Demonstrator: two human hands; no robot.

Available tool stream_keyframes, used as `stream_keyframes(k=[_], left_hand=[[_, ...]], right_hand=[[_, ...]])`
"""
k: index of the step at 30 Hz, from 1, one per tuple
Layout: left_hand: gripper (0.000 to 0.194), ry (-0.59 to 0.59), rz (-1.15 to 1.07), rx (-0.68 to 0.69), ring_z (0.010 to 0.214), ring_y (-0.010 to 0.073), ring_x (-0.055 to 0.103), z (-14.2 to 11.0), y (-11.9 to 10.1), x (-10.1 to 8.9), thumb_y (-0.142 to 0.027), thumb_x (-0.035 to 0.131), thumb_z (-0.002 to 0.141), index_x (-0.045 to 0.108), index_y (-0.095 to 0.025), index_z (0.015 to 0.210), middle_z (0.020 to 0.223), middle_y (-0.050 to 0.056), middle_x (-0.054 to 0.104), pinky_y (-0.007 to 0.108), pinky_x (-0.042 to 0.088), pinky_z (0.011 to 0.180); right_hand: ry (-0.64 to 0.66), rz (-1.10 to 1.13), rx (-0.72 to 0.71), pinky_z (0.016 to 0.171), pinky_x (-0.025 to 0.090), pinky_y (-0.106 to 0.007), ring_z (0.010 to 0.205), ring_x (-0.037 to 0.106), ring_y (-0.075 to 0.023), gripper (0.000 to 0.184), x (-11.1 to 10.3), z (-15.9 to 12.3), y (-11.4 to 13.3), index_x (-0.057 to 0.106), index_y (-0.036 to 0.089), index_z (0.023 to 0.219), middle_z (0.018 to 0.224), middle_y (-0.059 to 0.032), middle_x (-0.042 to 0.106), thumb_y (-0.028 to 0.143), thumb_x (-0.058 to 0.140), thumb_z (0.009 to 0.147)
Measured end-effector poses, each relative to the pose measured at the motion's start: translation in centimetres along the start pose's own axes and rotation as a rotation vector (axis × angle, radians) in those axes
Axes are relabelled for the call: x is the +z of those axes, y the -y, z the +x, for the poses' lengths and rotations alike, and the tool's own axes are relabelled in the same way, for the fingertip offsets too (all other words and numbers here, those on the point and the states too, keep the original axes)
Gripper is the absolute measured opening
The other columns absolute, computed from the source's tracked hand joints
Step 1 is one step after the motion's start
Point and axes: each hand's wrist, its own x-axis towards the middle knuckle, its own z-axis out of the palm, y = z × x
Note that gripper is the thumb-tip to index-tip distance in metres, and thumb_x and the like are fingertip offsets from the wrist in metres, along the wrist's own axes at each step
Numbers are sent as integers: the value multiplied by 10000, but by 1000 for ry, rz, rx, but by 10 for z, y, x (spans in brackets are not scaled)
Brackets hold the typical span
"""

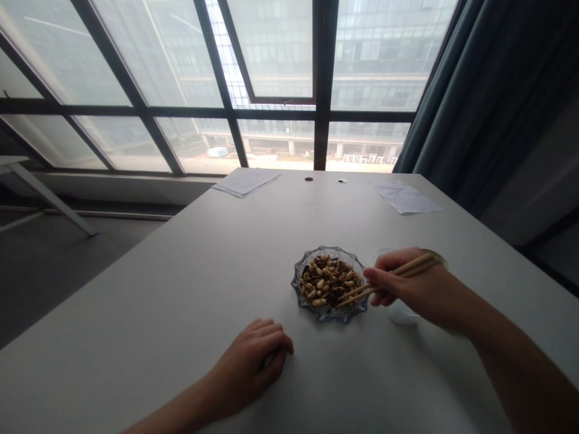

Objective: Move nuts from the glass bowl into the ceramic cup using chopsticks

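Observation:
My right hand [420, 289] is closed around a pair of wooden chopsticks [414, 265]. Their tips dip into the near right part of a scalloped glass bowl [296, 288]. Peanuts and dark seeds [323, 280] lie mixed in the bowl; whether the tips pinch one of them I cannot tell. A clear plastic container [403, 314] stands beneath and behind my right hand, which hides most of it. My left hand [257, 363] rests on the white table [163, 313], left of the bowl and nearer me, its fingers curled in and nothing visible in them.
Loose white papers [246, 181] lie at the table's far left corner, and another paper sheet [404, 198] at the far right. Two small round holes [309, 179] sit near the far edge. Beyond are windows and, on the right, a dark curtain [447, 90].

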Motion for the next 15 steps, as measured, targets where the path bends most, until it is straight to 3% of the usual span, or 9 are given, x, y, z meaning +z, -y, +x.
stream_keyframes(k=[15], left_hand=[[219, -2, 2, -6, 859, 203, 597, 0, 0, 0, -117, 477, 949, 660, -238, 960, 899, 35, 691, 313, 418, 808]], right_hand=[[10, -8, -22, 599, 588, -276, 679, 753, -231, 362, 1, 1, -1, 747, 188, 758, 701, -66, 762, 537, 748, 859]])
